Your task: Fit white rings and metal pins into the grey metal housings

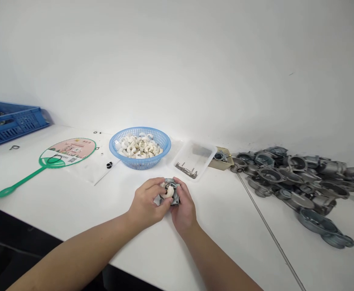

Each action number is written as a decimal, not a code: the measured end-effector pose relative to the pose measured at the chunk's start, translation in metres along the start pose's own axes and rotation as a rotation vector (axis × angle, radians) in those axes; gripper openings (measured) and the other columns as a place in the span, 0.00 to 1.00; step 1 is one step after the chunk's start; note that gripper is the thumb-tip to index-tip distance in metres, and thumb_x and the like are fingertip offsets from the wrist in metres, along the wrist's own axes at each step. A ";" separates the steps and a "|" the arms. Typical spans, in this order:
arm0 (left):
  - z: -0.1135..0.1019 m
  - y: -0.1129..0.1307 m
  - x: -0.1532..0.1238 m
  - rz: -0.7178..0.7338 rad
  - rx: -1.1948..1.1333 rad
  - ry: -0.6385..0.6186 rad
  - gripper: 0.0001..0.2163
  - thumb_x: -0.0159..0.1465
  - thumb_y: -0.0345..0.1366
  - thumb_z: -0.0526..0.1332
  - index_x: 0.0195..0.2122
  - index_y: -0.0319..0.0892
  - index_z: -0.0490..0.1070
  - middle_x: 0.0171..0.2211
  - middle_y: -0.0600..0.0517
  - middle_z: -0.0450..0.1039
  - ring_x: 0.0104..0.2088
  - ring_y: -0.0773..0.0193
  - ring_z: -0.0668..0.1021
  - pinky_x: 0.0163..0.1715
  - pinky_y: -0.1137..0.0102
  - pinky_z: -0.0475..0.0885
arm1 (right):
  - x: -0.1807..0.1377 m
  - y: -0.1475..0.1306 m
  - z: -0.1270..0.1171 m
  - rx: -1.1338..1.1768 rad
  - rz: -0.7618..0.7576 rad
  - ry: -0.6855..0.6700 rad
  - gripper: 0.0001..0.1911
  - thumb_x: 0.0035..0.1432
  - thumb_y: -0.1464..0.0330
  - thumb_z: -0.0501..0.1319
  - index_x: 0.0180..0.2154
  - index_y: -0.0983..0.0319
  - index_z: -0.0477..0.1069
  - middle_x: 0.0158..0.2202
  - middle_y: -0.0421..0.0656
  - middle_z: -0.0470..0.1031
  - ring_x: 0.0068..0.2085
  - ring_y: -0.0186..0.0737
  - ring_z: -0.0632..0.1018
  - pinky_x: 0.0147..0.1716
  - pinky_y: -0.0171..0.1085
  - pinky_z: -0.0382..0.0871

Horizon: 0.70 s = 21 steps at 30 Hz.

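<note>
The left hand [145,202] and right hand [184,208] are both closed around one grey cast-metal carburetor body [173,199], gripping it from either side just above the near edge of the white tabletop [225,210]. The left fingers [157,188] press on a white curved plastic float [167,191], which sits on the body's face.

Beyond the hands stands one round light-blue plastic basket [139,161], heaped with many more white curved floats [138,147], too tightly piled to count. To its right is one clear rectangular plastic tray [195,159] holding a row of thin bent metal pins [186,170]. Next to it, one small tan cardboard piece [222,163] carries a metal part.

Along the right side lies a large heap of dull grey cast-metal carburetor bowls and bodies [295,178], far too many to count, with one long thin metal rod [270,234] running past it toward the near edge.

On the left lies one green-handled paddle fan [64,155] with a pink printed panel and a square code; its small writing cannot be read. It rests beside one clear plastic bag [93,167]. One blue plastic crate [13,123] sits at the far left corner, holding metal parts.
</note>
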<state>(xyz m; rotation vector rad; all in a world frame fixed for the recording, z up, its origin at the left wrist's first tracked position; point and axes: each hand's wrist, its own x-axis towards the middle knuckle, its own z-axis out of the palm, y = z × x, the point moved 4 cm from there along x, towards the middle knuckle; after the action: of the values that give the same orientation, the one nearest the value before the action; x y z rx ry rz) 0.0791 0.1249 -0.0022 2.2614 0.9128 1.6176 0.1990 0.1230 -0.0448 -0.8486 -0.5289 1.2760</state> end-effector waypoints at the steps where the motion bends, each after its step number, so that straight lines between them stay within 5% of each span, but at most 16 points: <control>1: 0.000 0.000 0.000 -0.025 0.003 -0.004 0.07 0.52 0.33 0.62 0.32 0.43 0.69 0.40 0.47 0.73 0.41 0.59 0.76 0.41 0.65 0.74 | 0.000 0.001 0.000 -0.017 -0.003 0.007 0.21 0.46 0.59 0.64 0.43 0.57 0.67 0.35 0.40 0.74 0.36 0.38 0.72 0.33 0.35 0.65; 6: 0.000 -0.005 0.000 -0.183 0.014 -0.029 0.19 0.49 0.34 0.63 0.43 0.43 0.65 0.37 0.50 0.74 0.36 0.60 0.76 0.37 0.65 0.75 | -0.002 0.001 -0.001 -0.065 -0.056 0.052 0.21 0.46 0.58 0.65 0.43 0.56 0.66 0.34 0.39 0.73 0.35 0.38 0.72 0.32 0.35 0.65; 14: 0.003 -0.011 0.000 -0.143 -0.117 -0.022 0.15 0.49 0.28 0.62 0.40 0.41 0.71 0.41 0.48 0.73 0.44 0.59 0.74 0.46 0.65 0.72 | -0.003 0.001 0.001 -0.009 -0.025 0.035 0.23 0.40 0.63 0.69 0.39 0.55 0.64 0.31 0.35 0.72 0.32 0.34 0.72 0.30 0.33 0.65; 21: 0.006 -0.021 -0.001 -0.202 -0.152 -0.031 0.16 0.50 0.34 0.65 0.42 0.40 0.73 0.45 0.46 0.72 0.45 0.59 0.74 0.47 0.65 0.72 | 0.001 0.005 -0.001 0.040 -0.024 0.024 0.21 0.41 0.65 0.69 0.37 0.55 0.63 0.34 0.37 0.73 0.36 0.36 0.74 0.36 0.37 0.67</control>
<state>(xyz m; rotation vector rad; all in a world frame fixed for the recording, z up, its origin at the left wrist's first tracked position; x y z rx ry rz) 0.0771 0.1419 -0.0159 2.0170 0.9427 1.5052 0.1972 0.1237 -0.0492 -0.8213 -0.4921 1.2488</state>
